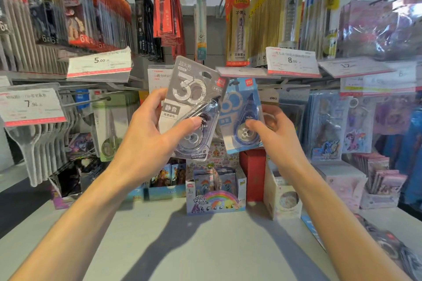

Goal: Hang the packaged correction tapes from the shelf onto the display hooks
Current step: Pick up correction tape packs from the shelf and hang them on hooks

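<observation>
My left hand (150, 130) grips a grey packaged correction tape (191, 89) tilted to the right, thumb across its clear blister. My right hand (274, 132) holds a blue packaged correction tape (239, 107) upright, thumb on the blue tape body. The two packs overlap slightly at chest height in front of the display. A bare metal display hook (91, 101) juts out at the left, beside a 7.90 price tag (29, 105). More packs lie at the shelf's right edge (392, 248), blurred.
Rows of hanging pens and refills fill the upper hooks, with price tags 5.00 (100, 64) and 8.00 (292, 60). Card boxes (214, 191) and a red box (252, 175) stand at the back of the grey shelf (182, 246). Clear scoops hang at left.
</observation>
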`<state>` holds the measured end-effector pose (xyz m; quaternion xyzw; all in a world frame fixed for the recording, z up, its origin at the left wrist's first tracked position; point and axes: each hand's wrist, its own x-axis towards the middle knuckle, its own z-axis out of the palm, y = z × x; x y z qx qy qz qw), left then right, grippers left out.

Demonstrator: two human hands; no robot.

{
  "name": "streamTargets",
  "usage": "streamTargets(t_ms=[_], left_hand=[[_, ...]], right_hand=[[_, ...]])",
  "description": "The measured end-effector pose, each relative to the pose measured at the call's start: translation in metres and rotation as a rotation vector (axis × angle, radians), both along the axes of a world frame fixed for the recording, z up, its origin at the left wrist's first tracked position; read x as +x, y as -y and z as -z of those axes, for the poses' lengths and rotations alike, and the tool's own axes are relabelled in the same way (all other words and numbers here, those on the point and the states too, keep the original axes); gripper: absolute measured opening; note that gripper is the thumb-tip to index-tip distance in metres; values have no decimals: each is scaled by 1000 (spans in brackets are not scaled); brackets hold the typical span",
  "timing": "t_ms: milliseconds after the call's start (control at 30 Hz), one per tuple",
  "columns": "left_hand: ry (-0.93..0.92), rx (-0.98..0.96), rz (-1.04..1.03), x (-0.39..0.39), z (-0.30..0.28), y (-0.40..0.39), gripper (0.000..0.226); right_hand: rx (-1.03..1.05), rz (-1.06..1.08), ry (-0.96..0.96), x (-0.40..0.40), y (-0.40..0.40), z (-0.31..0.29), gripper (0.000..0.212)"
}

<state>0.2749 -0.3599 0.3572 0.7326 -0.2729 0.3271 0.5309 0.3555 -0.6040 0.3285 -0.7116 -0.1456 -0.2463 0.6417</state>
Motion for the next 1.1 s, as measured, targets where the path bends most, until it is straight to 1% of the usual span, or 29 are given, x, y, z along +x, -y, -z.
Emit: streamTargets(t_ms=[333, 433, 533, 567, 633, 667, 700, 767, 867, 933, 1000, 1100], left_hand=[[-5, -1, 3, 3, 0, -1, 48], [-19, -6, 0, 5, 1, -2, 44], [-40, 4, -15, 6, 3, -3, 45], [-48, 5, -19, 7, 4, -3, 45], [-59, 6, -34, 7, 6, -5, 45], [-67, 2, -41, 7, 8, -5, 45], [-75, -4, -43, 8, 10, -6, 45], [-94, -16, -45, 9, 13, -6, 48], [-129, -16, -41, 12, 19, -3, 45], [-160, -19, -18, 14, 24, 1, 44], [-187, -33, 14, 18, 29, 7, 44], [-198, -20, 34, 21, 37, 19, 43]], right_hand=[[-8, 24, -9, 16, -10, 9, 37], [-12, 8, -41, 27, -20, 12, 26], [-19, 30, -60, 39, -28, 16, 20], [-40, 38, -71, 38, -29, 16, 24], [-95, 36, -97, 34, -29, 17, 47], [-131, 44, -104, 31, -26, 19, 53], [-169, 58, -104, 27, -23, 21, 54], [-217, 118, -84, 18, -17, 25, 46], [-221, 203, -5, -2, -12, 32, 38], [-218, 122, 33, -16, -12, 37, 30], [-231, -31, 4, -28, -13, 40, 27], [-226, -187, -48, -39, -16, 41, 33]])
